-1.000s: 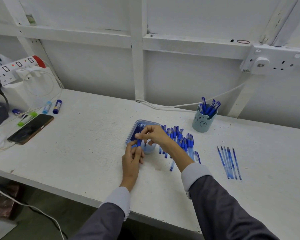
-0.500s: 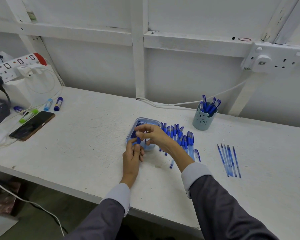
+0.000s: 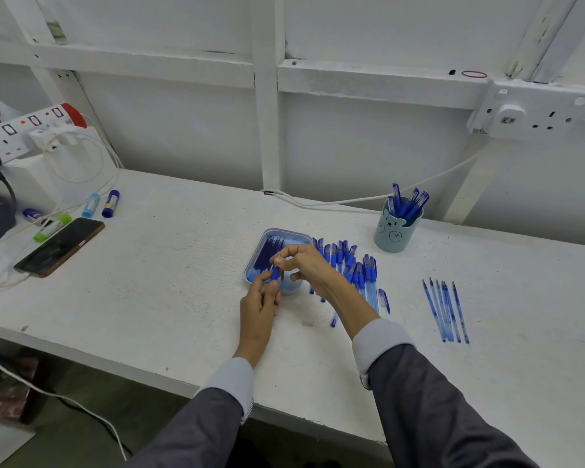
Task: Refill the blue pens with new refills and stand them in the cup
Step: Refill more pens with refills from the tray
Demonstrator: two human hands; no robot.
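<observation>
We are still gripping the blue pen (image 3: 275,273) by its barrel in our left hand (image 3: 259,305) and pinching its top with our right hand (image 3: 304,265) above the tray (image 3: 249,270), hardly moving, so the refilling seems to be continuing.

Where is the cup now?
In the head view, the cup stands right of centre near the wall, just beyond the row of loose pens.

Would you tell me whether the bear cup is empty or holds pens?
Holds pens: several blue pens stand in the cup, sticking up above its rim.
</observation>
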